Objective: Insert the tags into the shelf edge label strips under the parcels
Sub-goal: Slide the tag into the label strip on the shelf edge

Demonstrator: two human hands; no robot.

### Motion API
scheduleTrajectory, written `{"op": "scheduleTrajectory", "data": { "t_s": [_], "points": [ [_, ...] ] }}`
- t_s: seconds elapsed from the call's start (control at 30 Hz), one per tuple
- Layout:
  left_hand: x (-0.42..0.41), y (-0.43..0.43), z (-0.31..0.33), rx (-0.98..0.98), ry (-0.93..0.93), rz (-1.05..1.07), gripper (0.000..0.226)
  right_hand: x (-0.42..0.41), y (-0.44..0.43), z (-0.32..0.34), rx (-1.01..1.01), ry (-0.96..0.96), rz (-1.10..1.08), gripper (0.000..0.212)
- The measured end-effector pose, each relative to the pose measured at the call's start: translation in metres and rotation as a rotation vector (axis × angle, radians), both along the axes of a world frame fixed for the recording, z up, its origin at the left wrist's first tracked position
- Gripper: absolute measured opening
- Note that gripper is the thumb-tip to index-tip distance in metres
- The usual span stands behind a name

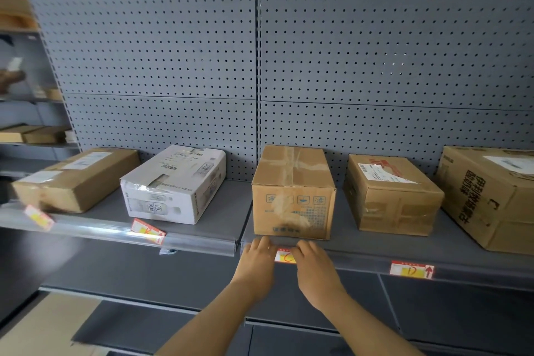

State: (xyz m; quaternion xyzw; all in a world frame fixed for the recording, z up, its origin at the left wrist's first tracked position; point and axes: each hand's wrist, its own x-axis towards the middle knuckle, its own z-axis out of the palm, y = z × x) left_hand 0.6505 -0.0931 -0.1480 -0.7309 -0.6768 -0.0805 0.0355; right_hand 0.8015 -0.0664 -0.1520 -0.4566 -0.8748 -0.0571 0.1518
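Observation:
A red, white and yellow tag marked "C" point(284, 257) sits at the clear label strip point(361, 261) on the shelf edge, under a tall brown parcel point(293, 192). My left hand point(258, 257) presses its left end and my right hand point(313, 264) its right end, fingers on the strip. Three other tags sit in the strips: one marked "D" point(411, 269) to the right, one point(148, 230) under the white parcel point(173, 183), one point(38, 217) under the far-left brown parcel point(76, 178). Whether the "C" tag is fully seated is hidden by my fingers.
Two more brown parcels point(393, 195) point(491, 196) stand on the grey shelf point(219, 220) at the right. A grey pegboard back panel point(260, 66) rises behind. A lower shelf point(138, 326) juts out below, and side shelving with boxes point(29, 133) stands at the left.

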Motion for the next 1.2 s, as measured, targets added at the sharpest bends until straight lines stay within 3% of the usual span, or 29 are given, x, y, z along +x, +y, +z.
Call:
{"op": "scheduleTrajectory", "data": {
  "t_s": [0.23,0.63,0.77,0.97,1.2],
  "points": [
    [-0.03,-0.027,0.002,-0.017,-0.02,0.077,0.059,-0.033,-0.006,-0.006,0.036,0.109,0.041,0.041],
    [-0.19,-0.052,0.024,0.033,0.019,0.267,0.044,-0.173,-0.026,-0.014,0.056,0.004,0.201,0.039],
    [-0.247,-0.045,0.032,0.037,0.004,0.257,0.041,-0.23,-0.029,-0.006,0.055,0.06,0.14,0.039],
    [-0.313,-0.037,0.025,0.062,-0.134,0.241,0.055,-0.291,-0.039,0.008,-0.058,0.18,0.021,0.033],
    [-0.343,-0.021,0.029,0.009,-0.128,0.113,0.042,-0.312,-0.044,0.013,-0.094,0.178,-0.079,0.033]
  ]
}}
